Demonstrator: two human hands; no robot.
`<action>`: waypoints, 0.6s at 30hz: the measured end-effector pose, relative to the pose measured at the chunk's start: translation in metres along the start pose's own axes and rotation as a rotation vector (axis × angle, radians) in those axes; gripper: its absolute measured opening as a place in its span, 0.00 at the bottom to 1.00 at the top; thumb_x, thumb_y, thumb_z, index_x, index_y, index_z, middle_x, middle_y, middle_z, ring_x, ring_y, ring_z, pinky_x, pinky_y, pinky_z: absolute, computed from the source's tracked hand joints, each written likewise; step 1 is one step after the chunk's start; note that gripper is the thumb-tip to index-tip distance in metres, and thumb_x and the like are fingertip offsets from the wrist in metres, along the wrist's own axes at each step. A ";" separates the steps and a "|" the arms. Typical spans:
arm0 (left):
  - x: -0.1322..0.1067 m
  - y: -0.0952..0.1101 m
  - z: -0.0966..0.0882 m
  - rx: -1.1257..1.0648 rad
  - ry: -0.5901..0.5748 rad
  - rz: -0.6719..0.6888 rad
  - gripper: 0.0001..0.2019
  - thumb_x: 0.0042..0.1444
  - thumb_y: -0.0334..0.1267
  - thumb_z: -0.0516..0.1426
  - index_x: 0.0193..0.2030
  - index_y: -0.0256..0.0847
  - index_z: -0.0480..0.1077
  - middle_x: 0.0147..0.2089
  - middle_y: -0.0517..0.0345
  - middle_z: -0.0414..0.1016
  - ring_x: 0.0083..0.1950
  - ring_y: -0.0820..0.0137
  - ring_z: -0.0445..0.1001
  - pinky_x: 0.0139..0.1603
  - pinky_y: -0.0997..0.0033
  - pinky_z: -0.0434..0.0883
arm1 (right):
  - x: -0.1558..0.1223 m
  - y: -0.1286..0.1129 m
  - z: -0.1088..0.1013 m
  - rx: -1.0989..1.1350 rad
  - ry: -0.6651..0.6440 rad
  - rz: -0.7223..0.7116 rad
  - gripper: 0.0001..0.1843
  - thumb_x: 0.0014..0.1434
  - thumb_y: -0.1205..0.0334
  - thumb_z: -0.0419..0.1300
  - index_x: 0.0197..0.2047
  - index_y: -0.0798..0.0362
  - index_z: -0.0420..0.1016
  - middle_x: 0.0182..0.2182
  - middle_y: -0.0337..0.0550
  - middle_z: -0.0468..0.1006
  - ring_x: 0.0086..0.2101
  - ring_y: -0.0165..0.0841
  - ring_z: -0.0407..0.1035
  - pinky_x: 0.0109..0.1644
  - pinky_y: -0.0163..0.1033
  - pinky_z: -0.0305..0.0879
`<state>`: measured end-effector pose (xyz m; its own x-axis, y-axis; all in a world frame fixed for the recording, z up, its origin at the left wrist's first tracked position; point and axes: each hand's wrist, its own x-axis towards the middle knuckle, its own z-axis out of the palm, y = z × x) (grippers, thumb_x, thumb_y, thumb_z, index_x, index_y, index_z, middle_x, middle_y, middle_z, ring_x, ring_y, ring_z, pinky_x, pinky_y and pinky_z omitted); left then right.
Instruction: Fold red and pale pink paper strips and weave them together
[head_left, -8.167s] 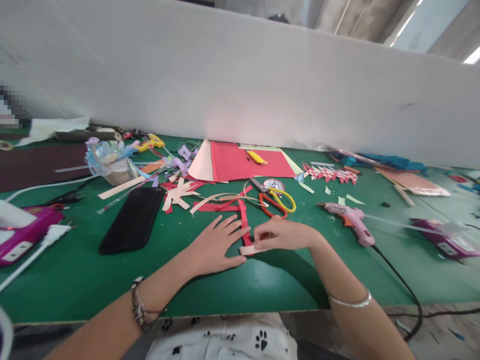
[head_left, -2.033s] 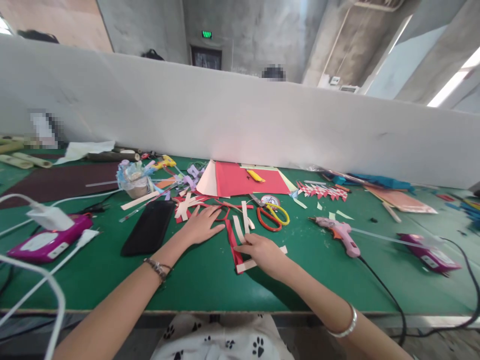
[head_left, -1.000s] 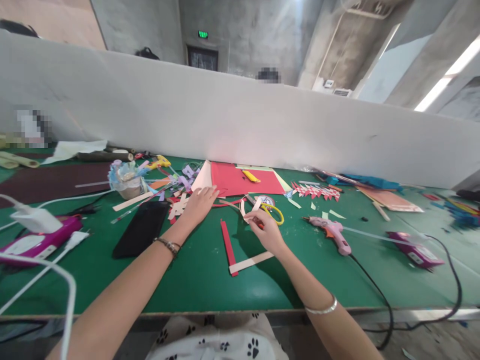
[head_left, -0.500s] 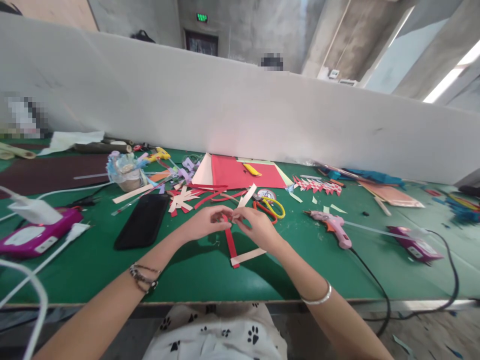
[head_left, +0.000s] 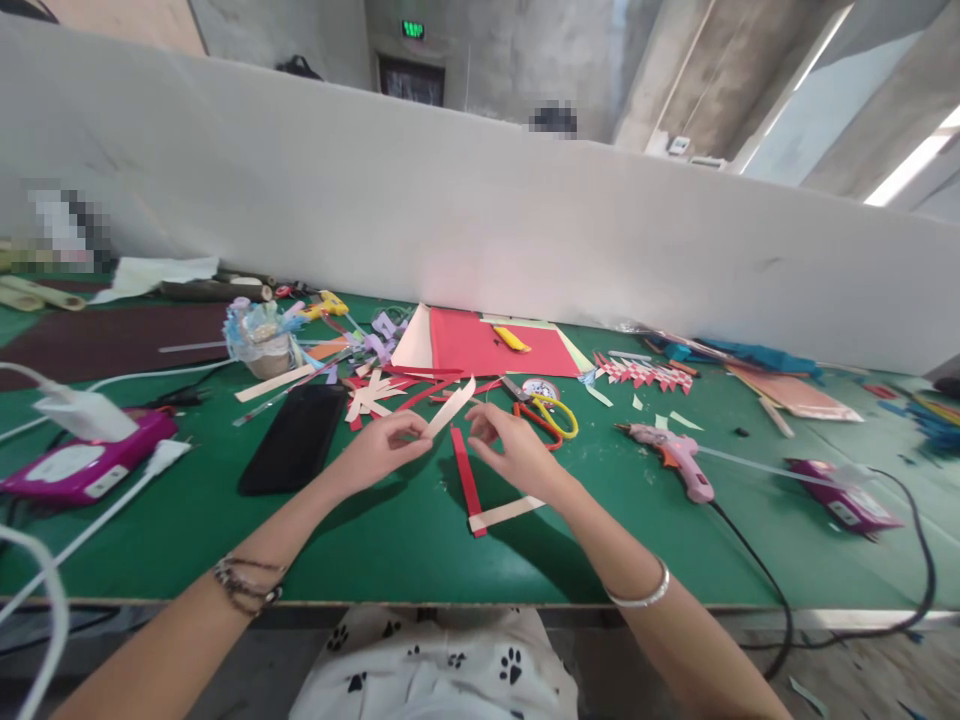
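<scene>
Between the thumb and fingers of my left hand [head_left: 386, 450] is a cream paper strip [head_left: 451, 408], pinched at its lower end and slanting up to the right. My right hand [head_left: 511, 450] hovers with fingers loosely curled and apart, holding nothing I can see. Below and between the hands, a red paper strip [head_left: 466, 470] lies on the green table. A second cream strip [head_left: 510, 513] crosses its near end, forming a corner, and its right part runs under my right wrist. Scissors [head_left: 559, 415] with yellow and orange handles rest just beyond my right hand.
A black phone [head_left: 291, 440] lies left, near a purple power strip [head_left: 94, 458]. At right are a pink glue gun [head_left: 675, 458] and its cord. Red card [head_left: 480, 345] with a yellow cutter [head_left: 512, 339], loose strips [head_left: 373, 396] and a woven red-white piece [head_left: 645, 373] lie behind. A white partition [head_left: 480, 220] stands beyond.
My hands have moved apart. The cream strip has gone leftward in my left hand, away from my right fingers, and the red strip's far end is now uncovered.
</scene>
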<state>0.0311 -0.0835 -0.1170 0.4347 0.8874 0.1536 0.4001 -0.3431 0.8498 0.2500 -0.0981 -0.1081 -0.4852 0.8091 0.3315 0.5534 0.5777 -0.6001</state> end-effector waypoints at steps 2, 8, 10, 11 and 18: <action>-0.007 -0.005 -0.008 0.075 0.003 -0.022 0.14 0.52 0.48 0.53 0.29 0.38 0.68 0.34 0.57 0.69 0.36 0.70 0.68 0.38 0.73 0.65 | 0.000 0.007 0.005 -0.042 -0.094 0.005 0.24 0.53 0.64 0.56 0.54 0.53 0.59 0.46 0.50 0.69 0.46 0.38 0.64 0.47 0.46 0.63; -0.015 -0.007 -0.017 0.138 0.082 -0.075 0.18 0.53 0.50 0.49 0.22 0.38 0.65 0.29 0.59 0.68 0.30 0.72 0.66 0.31 0.75 0.63 | 0.013 0.020 0.016 -0.023 -0.352 -0.022 0.37 0.52 0.64 0.57 0.62 0.56 0.47 0.57 0.55 0.57 0.57 0.43 0.48 0.58 0.51 0.51; -0.015 -0.007 -0.017 0.143 0.101 -0.082 0.20 0.53 0.51 0.49 0.20 0.38 0.63 0.29 0.59 0.68 0.29 0.73 0.65 0.30 0.75 0.62 | 0.017 0.023 0.019 -0.014 -0.341 -0.011 0.37 0.53 0.63 0.56 0.63 0.58 0.45 0.58 0.56 0.55 0.57 0.42 0.49 0.59 0.51 0.49; -0.015 -0.007 -0.017 0.143 0.100 -0.088 0.21 0.53 0.52 0.48 0.19 0.38 0.63 0.29 0.58 0.68 0.28 0.73 0.65 0.30 0.75 0.62 | 0.019 0.025 0.020 -0.011 -0.324 -0.010 0.38 0.53 0.63 0.56 0.63 0.59 0.44 0.59 0.57 0.54 0.57 0.42 0.49 0.59 0.51 0.48; -0.015 -0.015 -0.016 0.165 0.063 -0.142 0.17 0.52 0.51 0.50 0.27 0.38 0.68 0.30 0.58 0.71 0.33 0.69 0.69 0.36 0.72 0.64 | 0.028 0.038 0.028 0.008 -0.275 -0.010 0.35 0.51 0.67 0.57 0.61 0.55 0.50 0.52 0.53 0.61 0.54 0.40 0.53 0.56 0.50 0.52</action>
<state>0.0056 -0.0867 -0.1238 0.3152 0.9461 0.0744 0.5821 -0.2547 0.7722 0.2381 -0.0564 -0.1421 -0.6571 0.7429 0.1278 0.5425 0.5838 -0.6040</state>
